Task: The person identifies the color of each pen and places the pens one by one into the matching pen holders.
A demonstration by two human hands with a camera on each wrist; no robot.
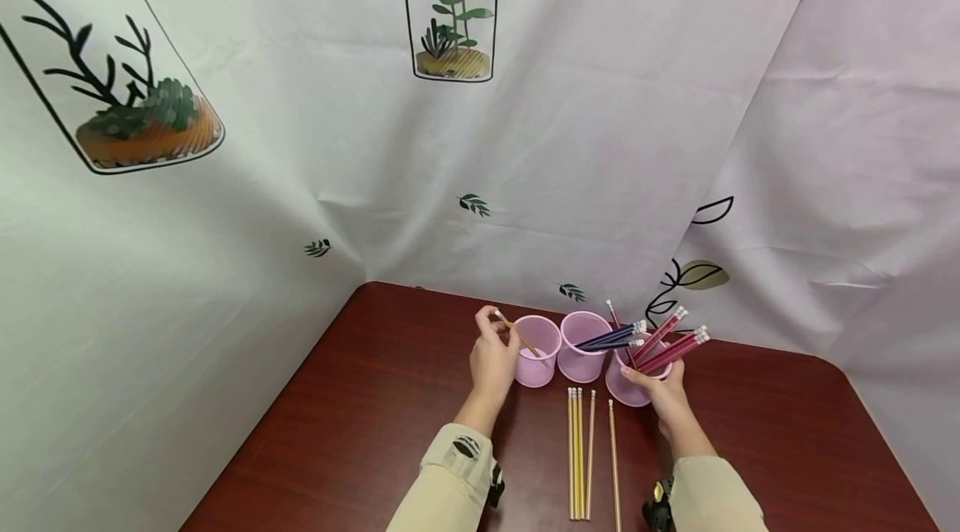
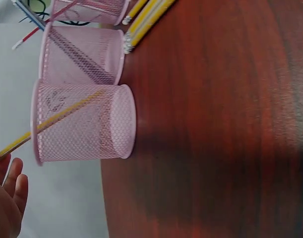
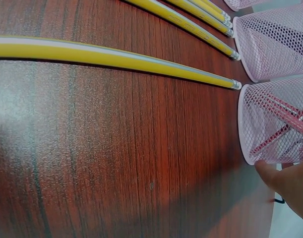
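Your left hand (image 1: 492, 357) pinches a slim yellow wooden pencil (image 2: 15, 145) near its white eraser end; the shaft slants across the rim into the left pink mesh cup (image 1: 534, 375). That high hold probably keeps your fingers clear of the rim. Your right hand (image 1: 670, 397) holds the right pink mesh cup (image 1: 627, 393) at its side, most fingers hidden, probably to steady it under the leaning glossy red pencils (image 1: 663, 355) inside. Between them, the middle pink mesh cup (image 1: 581, 367) carries dark blue pencils (image 1: 611, 338) tilted toward the worktop's right edge.

The cups line up by the far edge of the worktop (image 1: 405, 407); five loose yellow pencils (image 1: 580, 457) lie lengthwise toward the near edge, three side by side, which likely keeps them easy to pick up.

The mesh is fine and see-through, the rims round and smooth, the worktop reddish-brown, wood-grained and slightly shiny.
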